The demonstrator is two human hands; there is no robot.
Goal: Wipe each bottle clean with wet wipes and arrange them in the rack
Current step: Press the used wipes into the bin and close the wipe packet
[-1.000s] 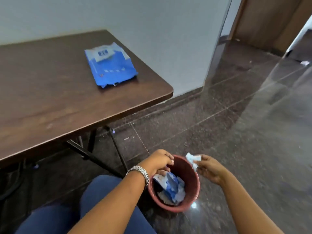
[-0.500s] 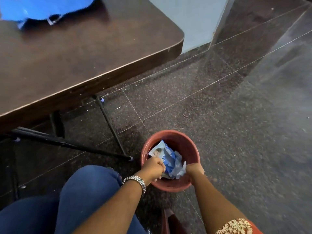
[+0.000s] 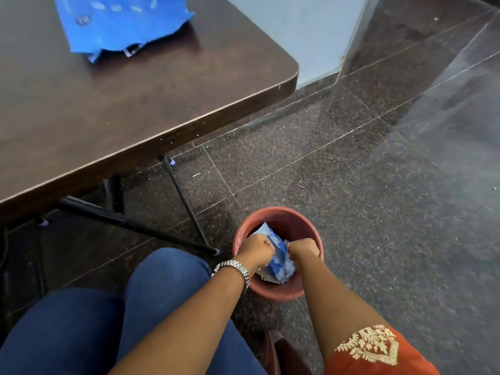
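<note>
Two fists down in red bin (image 3: pixel 273 212) on floor, probably binning or tamping spent wipes between bottles. Fingers of left hand (image 3: pixel 257 251) curled tight, seemingly clutching crumpled waste (image 3: pixel 278 265). Same for right hand (image 3: pixel 303 251): curled onto waste, fingertips hidden. Wet wipes pack (image 3: pixel 121 25) flat on table (image 3: pixel 135 104), well apart from bin, likely parked for next pull. No bottles or rack in view.

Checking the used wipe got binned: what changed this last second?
The right hand, earlier pinching a white wipe scrap above the red bin, went down inside; the scrap no longer shows. The left hand sank in from the rim. Both press, curled, on the waste. Bin and blue pack stayed.
</note>
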